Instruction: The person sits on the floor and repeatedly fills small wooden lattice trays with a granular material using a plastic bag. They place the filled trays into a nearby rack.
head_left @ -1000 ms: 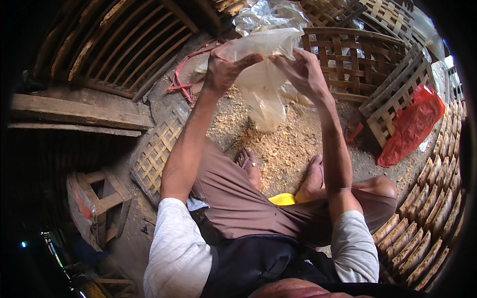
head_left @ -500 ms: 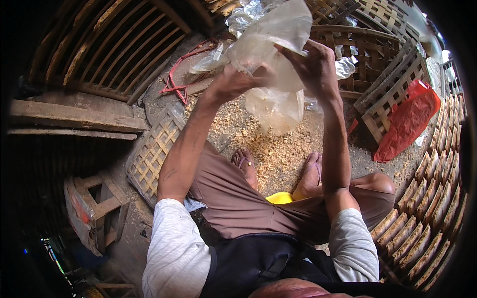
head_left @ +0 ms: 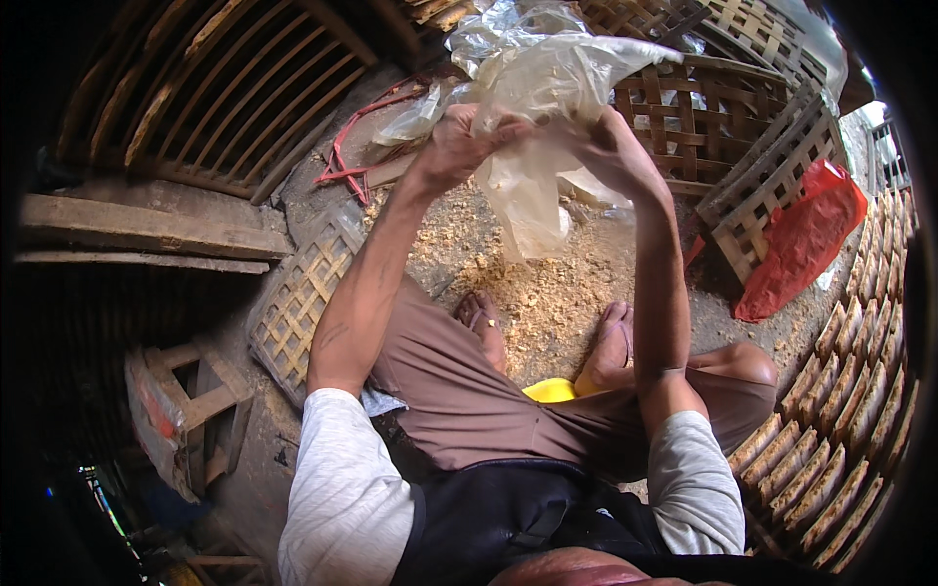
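Both arms reach forward over the crumb-strewn ground, holding up a cloudy clear plastic bag (head_left: pixel 532 200). My left hand (head_left: pixel 461 146) is closed on the bag's left side, fingers pointing inward. On the other side my right hand (head_left: pixel 606 151) grips the same bag, its fingertips smeared by motion and partly covered by plastic. One part of the bag bunches up above the hands, while another hangs below them toward my feet. Behind it lies a heap of crumpled clear plastic (head_left: pixel 489 39).
Pale crumbs (head_left: pixel 528 303) cover the ground between my sandalled feet. Woven bamboo baskets (head_left: pixel 684 117) stand ahead right, a red plastic bag (head_left: pixel 806 239) over one. A woven tray (head_left: pixel 308 293) leans at left near a wooden stool (head_left: pixel 191 410). Slatted racks (head_left: pixel 840 420) line the right; something yellow (head_left: pixel 552 390) lies by my foot.
My right hand has come down and inward, its fingers now closing near the left hand. The bag's raised sheet has dropped and bunched, and its lower part hangs narrower.
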